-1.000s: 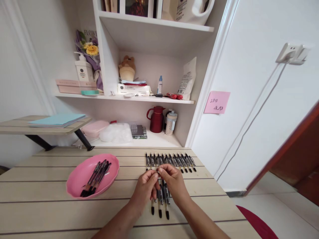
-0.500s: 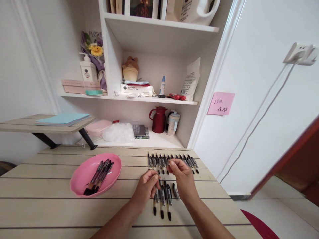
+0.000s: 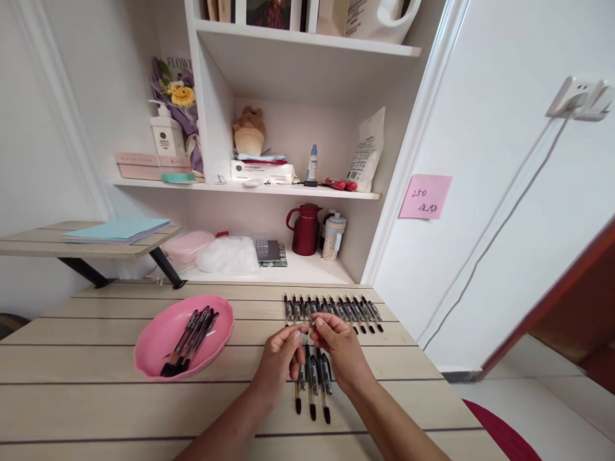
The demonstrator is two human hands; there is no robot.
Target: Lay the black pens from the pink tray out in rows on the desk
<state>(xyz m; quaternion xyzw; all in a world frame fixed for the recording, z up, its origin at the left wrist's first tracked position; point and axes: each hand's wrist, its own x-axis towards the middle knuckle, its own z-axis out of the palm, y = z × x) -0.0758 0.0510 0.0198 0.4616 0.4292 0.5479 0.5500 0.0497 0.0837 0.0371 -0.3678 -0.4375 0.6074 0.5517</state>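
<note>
My left hand (image 3: 279, 360) and my right hand (image 3: 340, 351) meet above the table, each with thumb and fingers pinched. The fingertips nearly touch; what lies between them is too small to make out. Just below the hands lie several black-and-clear pens (image 3: 313, 374) side by side, their upper parts partly covered by my fingers. Behind the hands stretches a longer row of similar pens with their parts laid out (image 3: 358, 312), partly hidden by my right hand.
To the left sits a pink bowl (image 3: 152, 333) holding several pens (image 3: 191, 340). A small raised stand (image 3: 38, 246) carries blue paper (image 3: 120, 228). White shelves (image 3: 307, 186) rise behind the table, with a red jug (image 3: 306, 230) and a cup (image 3: 333, 237) on the lowest one.
My right hand has moved left, bringing its fingertips close to my left hand's. The loose pen piece seen beside my right hand is no longer visible.
</note>
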